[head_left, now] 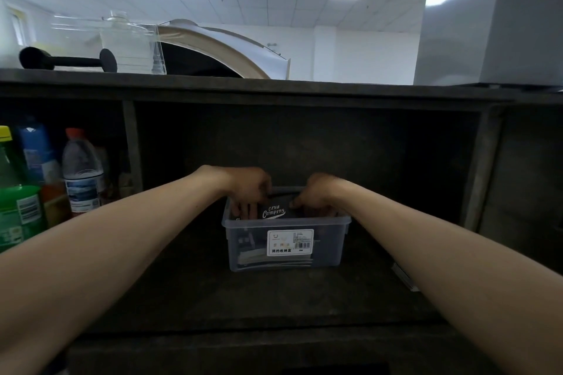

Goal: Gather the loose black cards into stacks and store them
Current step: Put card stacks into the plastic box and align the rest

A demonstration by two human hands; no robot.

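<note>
Dark shelf (213,292) compartment under the bench (274,87) top, with both hands at a clear storage box (243,253).

The storage box stood at mid-shelf, its white label facing the viewer. Black cards (274,211), the top one printed in white script, lay at the box's open mouth. The left hand (249,192) gripped their left end with fingers curled downward; the right hand (316,195) pinched their right end. More cards showed dimly through the box wall. Bottles (80,170) stood in the neighbouring left compartment.
</note>
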